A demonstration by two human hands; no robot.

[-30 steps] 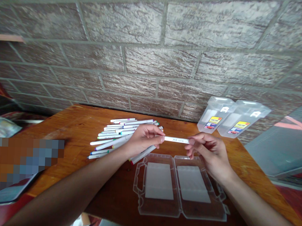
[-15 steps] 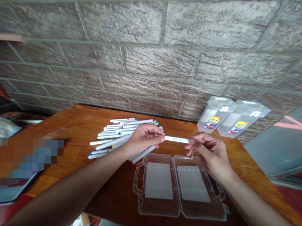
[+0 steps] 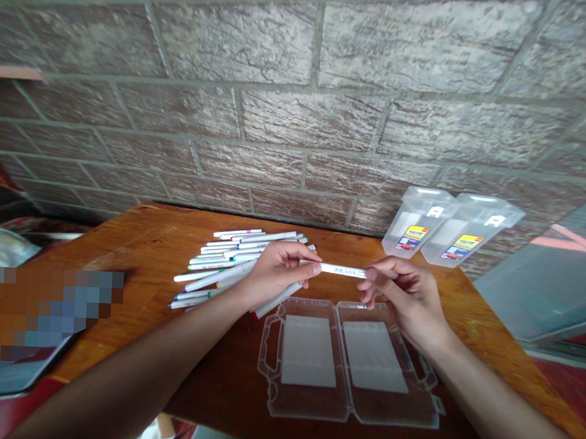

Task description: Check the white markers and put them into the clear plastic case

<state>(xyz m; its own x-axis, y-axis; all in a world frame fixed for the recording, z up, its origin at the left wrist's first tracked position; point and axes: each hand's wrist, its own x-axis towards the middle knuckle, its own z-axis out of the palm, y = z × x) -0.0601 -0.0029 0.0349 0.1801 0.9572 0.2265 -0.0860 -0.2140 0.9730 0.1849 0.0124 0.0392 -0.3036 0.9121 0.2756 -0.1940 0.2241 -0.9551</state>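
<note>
Past the left hand (image 3: pixel 278 267) and the right hand (image 3: pixel 406 292) is a big brick wall (image 3: pixel 278 115). Under them is a brown wooden table (image 3: pixel 141 252). A clear plastic case (image 3: pixel 309 401) lies wide open on it, nearer than the hands. Two clear plastic boxes (image 3: pixel 445 229) are past the right hand. Lots of white markers (image 3: pixel 211 262) lie in a heap by the left hand. One white marker (image 3: pixel 343 271) is between the hands. Both hands pinch it, one at each end, with thumb and fingers.

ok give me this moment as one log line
left hand: white marker, one end; right hand: same marker, other end; clear case: open; loose markers: on table
</note>
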